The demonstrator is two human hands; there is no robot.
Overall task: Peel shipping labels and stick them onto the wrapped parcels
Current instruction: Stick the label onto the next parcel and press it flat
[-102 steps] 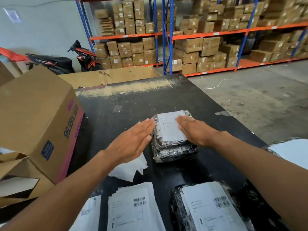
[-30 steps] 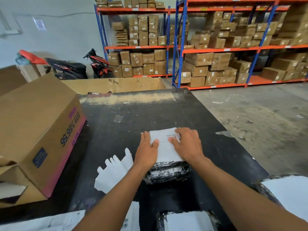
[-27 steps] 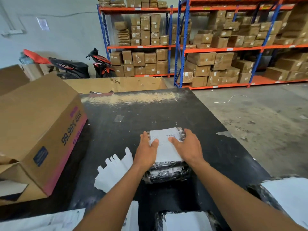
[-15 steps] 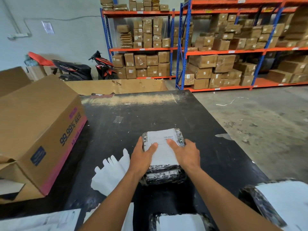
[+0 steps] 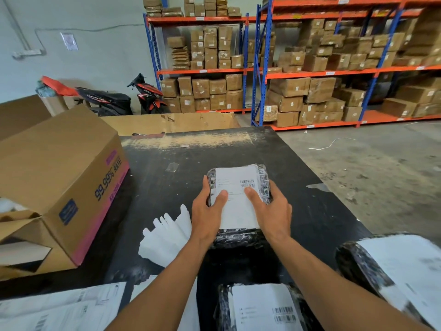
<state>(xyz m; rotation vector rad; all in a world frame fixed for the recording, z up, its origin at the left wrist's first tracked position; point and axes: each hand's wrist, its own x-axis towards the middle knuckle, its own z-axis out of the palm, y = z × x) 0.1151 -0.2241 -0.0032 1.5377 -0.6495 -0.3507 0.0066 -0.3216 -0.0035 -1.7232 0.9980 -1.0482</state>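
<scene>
Gripping the wrapped parcel [image 5: 238, 238] at frame centre, over the black tabletop [image 5: 286, 163], left hand [image 5: 205, 218] and right hand [image 5: 274, 213] curl around its sides, thumbs pressing on the white shipping label [image 5: 238, 211].

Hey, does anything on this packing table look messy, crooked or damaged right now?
The label sits square on the parcel that the left hand and right hand grip. Odd: the cardboard box at left lies tipped over, and loose backing paper lies beside the left hand.
</scene>
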